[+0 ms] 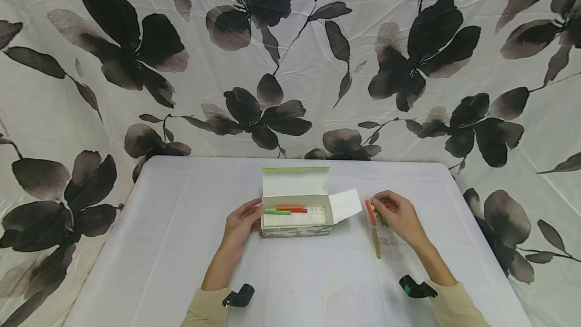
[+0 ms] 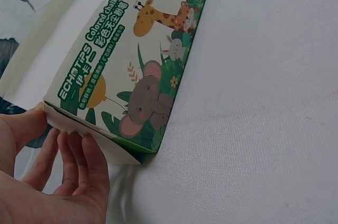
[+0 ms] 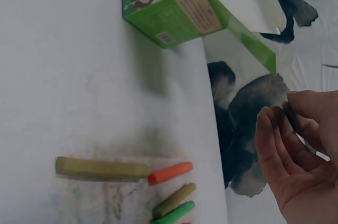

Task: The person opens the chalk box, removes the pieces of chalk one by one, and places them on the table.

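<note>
The orange, rounded chalk stick (image 1: 370, 212) is lying on the white woven tablecloth (image 1: 313, 276), just to the left of your right hand (image 1: 399, 214). Its long axis is running away from you, with the far end leaning slightly left, close to your fingertips. A longer, straight, olive-coloured chalk stick (image 3: 103, 168) is continuing this line toward you, end to end, touching or almost. Your right hand is the nearer one; its thumb and fingers are coming together at the tips, and I cannot tell whether they are pinching anything. A short olive stick (image 3: 175, 201) and a bright green stick (image 3: 175, 213) are lying side by side next to the orange one.

Farther left, the green-and-white cardboard chalk box (image 1: 295, 232) is stretching lengthwise across the table, its flat lid (image 1: 295, 183) standing raised. Your left hand (image 1: 242, 221) is holding its left end, thumb at the corner. Inside, several coloured sticks (image 1: 289, 207) are resting on a pale layer (image 1: 316, 216). Behind, a creased, flowered cloth (image 1: 327, 64) is hanging.
</note>
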A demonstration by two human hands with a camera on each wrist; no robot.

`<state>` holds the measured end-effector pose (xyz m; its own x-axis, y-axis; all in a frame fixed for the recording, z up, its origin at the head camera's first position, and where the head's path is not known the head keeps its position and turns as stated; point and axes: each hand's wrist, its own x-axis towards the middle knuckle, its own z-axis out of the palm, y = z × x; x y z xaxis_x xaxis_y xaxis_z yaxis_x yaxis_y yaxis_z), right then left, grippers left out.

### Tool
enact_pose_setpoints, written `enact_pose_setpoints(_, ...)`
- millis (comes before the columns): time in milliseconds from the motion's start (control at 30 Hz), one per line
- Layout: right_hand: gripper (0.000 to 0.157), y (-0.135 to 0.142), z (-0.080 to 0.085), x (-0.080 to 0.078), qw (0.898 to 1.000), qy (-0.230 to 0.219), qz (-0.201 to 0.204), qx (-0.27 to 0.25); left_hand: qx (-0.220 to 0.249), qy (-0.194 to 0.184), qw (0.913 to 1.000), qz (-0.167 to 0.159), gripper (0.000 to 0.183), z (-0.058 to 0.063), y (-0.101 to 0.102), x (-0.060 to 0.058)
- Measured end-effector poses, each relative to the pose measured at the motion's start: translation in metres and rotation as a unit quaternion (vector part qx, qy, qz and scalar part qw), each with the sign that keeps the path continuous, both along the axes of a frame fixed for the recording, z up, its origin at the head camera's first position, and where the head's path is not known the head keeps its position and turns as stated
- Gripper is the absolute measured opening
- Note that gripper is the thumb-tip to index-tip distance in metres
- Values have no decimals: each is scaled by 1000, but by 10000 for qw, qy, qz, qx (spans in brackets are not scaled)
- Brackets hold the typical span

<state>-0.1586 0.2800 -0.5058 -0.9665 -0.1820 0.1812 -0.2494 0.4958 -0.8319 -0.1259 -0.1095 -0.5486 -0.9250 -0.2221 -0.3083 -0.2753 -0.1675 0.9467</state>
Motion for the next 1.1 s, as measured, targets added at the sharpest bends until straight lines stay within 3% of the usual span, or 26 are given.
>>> enact_pose_setpoints(300,25,-20,23,-10,9995,105,213,-218,-85,26,10000,10,42,2,0,0)
enact_pose_setpoints(600,23,-45,38,-22,9961,-53,758,-458,-117,-11,9999,19,42,3,0,0)
enact_pose_setpoints(1100,16,-92,21,-33,9902,-6,1361,-317,22,84,9999,98,40,0,1,-2)
